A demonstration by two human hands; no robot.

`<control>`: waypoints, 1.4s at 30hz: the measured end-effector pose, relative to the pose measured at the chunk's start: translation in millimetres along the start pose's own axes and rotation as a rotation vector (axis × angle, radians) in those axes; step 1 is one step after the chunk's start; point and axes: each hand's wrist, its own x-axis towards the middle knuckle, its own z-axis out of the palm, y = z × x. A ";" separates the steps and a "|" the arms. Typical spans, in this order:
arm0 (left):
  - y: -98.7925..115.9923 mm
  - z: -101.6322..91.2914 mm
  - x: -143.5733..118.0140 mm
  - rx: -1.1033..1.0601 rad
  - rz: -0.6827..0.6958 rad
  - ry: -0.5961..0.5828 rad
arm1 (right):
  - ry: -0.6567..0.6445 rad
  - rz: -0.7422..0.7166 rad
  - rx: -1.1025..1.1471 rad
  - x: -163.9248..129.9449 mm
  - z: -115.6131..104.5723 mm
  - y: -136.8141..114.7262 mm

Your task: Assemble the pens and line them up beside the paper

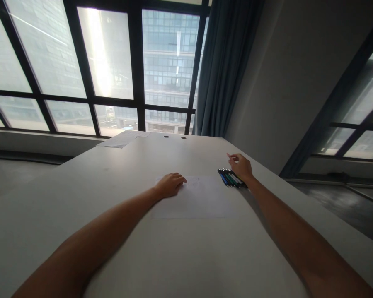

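My left hand (171, 185) rests on the upper left part of a white sheet of paper (199, 205), its fingers lying loosely on it. Faint marks show near the top of the sheet. My right hand (240, 165) is raised just above and beside a row of pens (231, 179), mostly dark, blue, green and white. Its fingers are drawn together as in a pinch; whatever they hold, if anything, is too small to make out. My right wrist hides the right end of the row.
The white table (174, 256) stretches away toward the windows. More papers (121, 139) lie at its far left. Two dark round fittings (183, 138) sit near the far edge. A blue curtain (224, 66) hangs behind, beside a grey wall (286, 82).
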 end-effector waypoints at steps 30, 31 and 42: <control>5.4 -10.7 8.6 0.089 -0.748 -0.255 | -0.591 -0.290 -0.163 -86.0 51.0 -114.7; 7.3 -7.4 7.9 0.103 -0.756 -0.280 | -0.629 -0.306 -0.165 -96.8 55.2 -123.8; 9.8 8.6 4.0 0.183 -0.719 -0.344 | -0.757 -0.271 -0.187 -117.9 59.4 -139.1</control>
